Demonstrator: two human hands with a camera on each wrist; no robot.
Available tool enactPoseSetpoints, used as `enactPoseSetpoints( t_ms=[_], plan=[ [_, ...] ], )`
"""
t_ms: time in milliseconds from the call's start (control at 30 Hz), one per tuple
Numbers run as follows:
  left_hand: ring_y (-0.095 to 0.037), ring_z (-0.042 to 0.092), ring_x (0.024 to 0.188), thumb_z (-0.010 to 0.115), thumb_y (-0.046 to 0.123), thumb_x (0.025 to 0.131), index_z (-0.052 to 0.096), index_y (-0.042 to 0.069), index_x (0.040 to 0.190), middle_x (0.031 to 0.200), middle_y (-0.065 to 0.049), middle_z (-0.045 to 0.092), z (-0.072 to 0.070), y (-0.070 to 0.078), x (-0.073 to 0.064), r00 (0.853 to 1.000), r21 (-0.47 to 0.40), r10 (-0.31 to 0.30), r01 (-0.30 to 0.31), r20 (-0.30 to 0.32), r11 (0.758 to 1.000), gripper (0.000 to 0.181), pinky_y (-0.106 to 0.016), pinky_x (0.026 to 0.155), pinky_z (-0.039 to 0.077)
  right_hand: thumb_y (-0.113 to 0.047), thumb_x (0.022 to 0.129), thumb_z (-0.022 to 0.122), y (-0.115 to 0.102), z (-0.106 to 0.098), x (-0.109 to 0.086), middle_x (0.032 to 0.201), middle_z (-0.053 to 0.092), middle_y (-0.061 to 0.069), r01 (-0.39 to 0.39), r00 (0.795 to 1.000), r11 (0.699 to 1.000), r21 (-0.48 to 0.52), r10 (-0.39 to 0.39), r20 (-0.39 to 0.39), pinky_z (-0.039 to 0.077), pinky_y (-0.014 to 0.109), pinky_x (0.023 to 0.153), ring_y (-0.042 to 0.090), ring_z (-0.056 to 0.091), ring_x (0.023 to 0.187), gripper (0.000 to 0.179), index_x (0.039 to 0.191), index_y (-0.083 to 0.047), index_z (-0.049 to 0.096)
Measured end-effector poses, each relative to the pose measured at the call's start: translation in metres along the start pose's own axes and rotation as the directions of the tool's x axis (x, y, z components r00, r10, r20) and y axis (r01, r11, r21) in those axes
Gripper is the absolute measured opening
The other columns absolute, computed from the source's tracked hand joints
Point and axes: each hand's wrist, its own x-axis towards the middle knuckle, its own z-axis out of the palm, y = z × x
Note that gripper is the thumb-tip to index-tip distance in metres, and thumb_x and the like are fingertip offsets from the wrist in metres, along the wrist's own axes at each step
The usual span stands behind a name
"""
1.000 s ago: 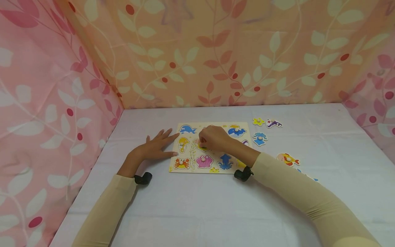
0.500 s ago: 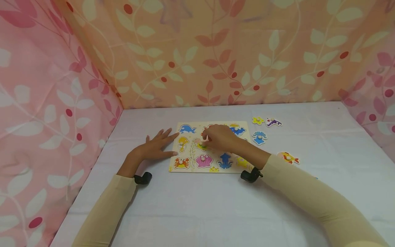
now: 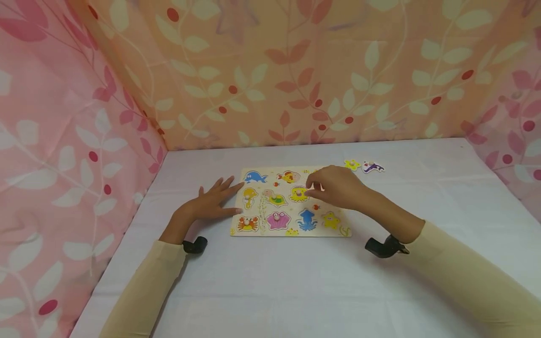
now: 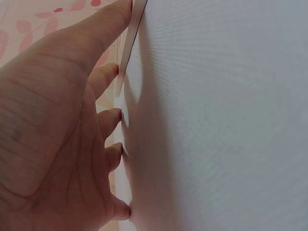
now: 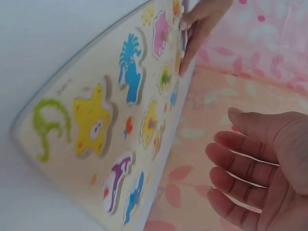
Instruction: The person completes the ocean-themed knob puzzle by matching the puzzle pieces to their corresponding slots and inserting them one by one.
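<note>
My left hand (image 3: 215, 201) lies spread at the left edge of the pale puzzle board (image 3: 253, 234), its thumb and a fingertip touching that edge in the left wrist view. Over the board's right part, my right hand (image 3: 338, 188) hovers with loosely curled fingers and nothing in them, as the right wrist view shows. Close by its fingertips is the yellow octopus piece (image 3: 298, 193). The knobbed turtle piece (image 3: 274, 199) sits in its place left of that. Seahorse (image 3: 249, 197), crab (image 3: 248, 224) and pink shell (image 3: 277, 220) pieces are also set in the board.
A loose yellow star piece (image 3: 352, 164) and a purple dolphin piece (image 3: 373, 166) lie on the white cloth beyond my right hand. Squid (image 3: 307, 220) and star recesses (image 5: 94, 120) in the board have no knobs. Patterned curtains (image 3: 296, 70) stand behind.
My right hand has let go of the turtle's knob and moved right across the board, uncovering the turtle, fish and octopus spots. My left hand has stayed put.
</note>
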Motion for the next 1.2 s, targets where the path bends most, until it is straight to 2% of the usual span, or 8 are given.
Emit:
enactPoseSetpoints(
  t_ms=[167,433,700,900,1033,1200],
  plan=[
    [-0.038,-0.005,0.156,0.057,0.074,0.088,0.017,0.039,0.163,0.171,-0.005,0.002,0.001,-0.001,0.002,1.000,0.000,0.006,-0.006,-0.005,1.000,0.092,-0.081,0.109,-0.004,-0.032,0.090,0.079,0.014,-0.007,-0.027,0.080,0.066,-0.008,-0.064,0.998,0.998,-0.022,0.064,-0.001,0.050,0.032,0.068,0.015,0.058,0.077,0.019,0.104,-0.019,0.078],
    [-0.037,-0.006,0.156,0.055,0.076,0.088,0.015,0.040,0.163,0.172,-0.003,0.001,0.004,-0.003,0.005,1.000,0.001,0.011,-0.011,-0.003,1.000,0.092,-0.080,0.109,-0.005,-0.034,0.089,0.080,0.037,-0.016,-0.077,0.079,0.064,-0.008,-0.143,0.990,0.988,-0.058,0.142,-0.022,0.047,0.029,0.063,0.014,0.056,0.075,0.025,0.107,-0.017,0.078],
    [-0.039,-0.006,0.155,0.057,0.075,0.087,0.018,0.039,0.163,0.172,-0.005,0.003,0.004,-0.003,0.002,1.000,-0.015,0.009,-0.010,-0.007,1.000,0.093,-0.081,0.107,-0.006,-0.032,0.088,0.081,0.056,-0.020,-0.122,0.074,0.060,-0.011,-0.170,0.983,0.984,-0.056,0.166,-0.072,0.046,0.027,0.058,0.011,0.053,0.070,0.022,0.103,-0.016,0.078],
    [-0.039,-0.005,0.155,0.057,0.076,0.087,0.018,0.039,0.163,0.172,-0.005,0.003,0.004,-0.004,0.001,1.000,-0.009,0.008,-0.008,-0.018,1.000,0.093,-0.081,0.108,-0.006,-0.029,0.088,0.082,0.066,-0.016,-0.145,0.071,0.056,-0.014,-0.184,0.980,0.981,-0.054,0.179,-0.083,0.042,0.025,0.054,0.009,0.050,0.068,0.017,0.100,-0.017,0.078],
    [-0.040,-0.005,0.155,0.059,0.073,0.087,0.019,0.038,0.163,0.171,-0.006,0.004,0.003,-0.002,0.001,1.000,-0.016,0.008,-0.009,-0.018,1.000,0.092,-0.081,0.107,-0.006,-0.028,0.085,0.083,0.073,-0.012,-0.157,0.071,0.056,-0.014,-0.214,0.976,0.976,-0.049,0.212,-0.049,0.042,0.025,0.055,0.009,0.049,0.068,0.019,0.099,-0.017,0.078],
    [-0.039,-0.005,0.155,0.058,0.074,0.087,0.018,0.038,0.163,0.171,-0.005,0.004,0.002,0.000,0.000,1.000,-0.005,-0.002,0.002,-0.007,1.000,0.093,-0.081,0.108,-0.005,-0.025,0.083,0.085,0.085,-0.006,-0.171,0.071,0.053,-0.015,-0.201,0.980,0.978,-0.050,0.200,-0.014,0.041,0.024,0.055,0.008,0.047,0.068,0.017,0.095,-0.019,0.077]
  ],
)
